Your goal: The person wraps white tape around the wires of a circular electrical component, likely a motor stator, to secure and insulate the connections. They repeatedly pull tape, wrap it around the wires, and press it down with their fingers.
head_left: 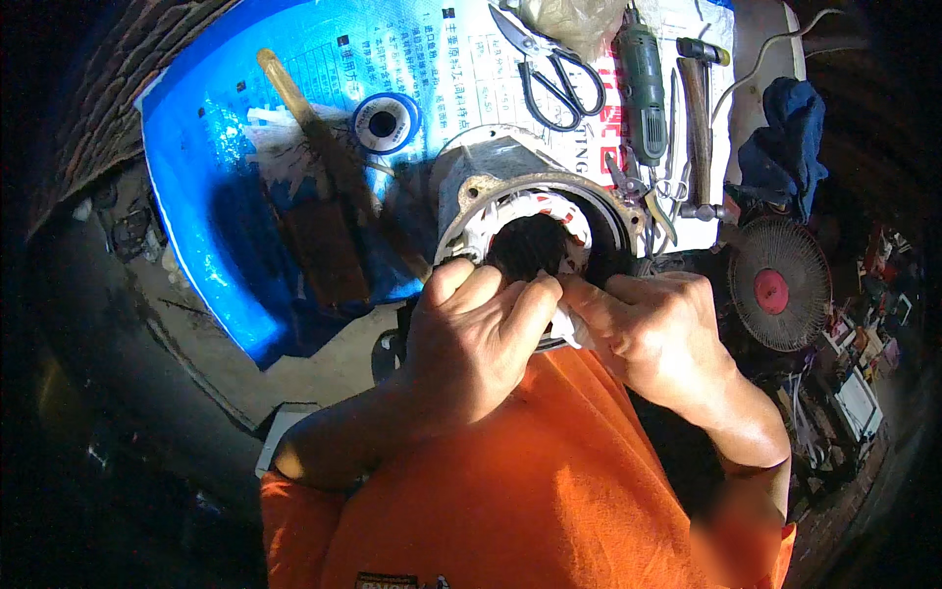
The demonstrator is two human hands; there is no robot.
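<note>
A grey metal motor housing stands in front of me, its round mouth turned my way. Inside it lies a ring of windings wrapped in white with red showing between the wraps, around a dark bore. My left hand is closed at the near side of the ring, thumb and bent fingers pressed together; what they grip is hidden. Close beside it, my right hand pinches at the same near edge. A white strip hangs below its fingertips over the housing's rim.
A blue printed sheet covers the work surface. On it lie a spool, a wooden-handled stick, a brown block, scissors, a green power tool, pliers and a hammer. To the right are a blue cloth and a fan.
</note>
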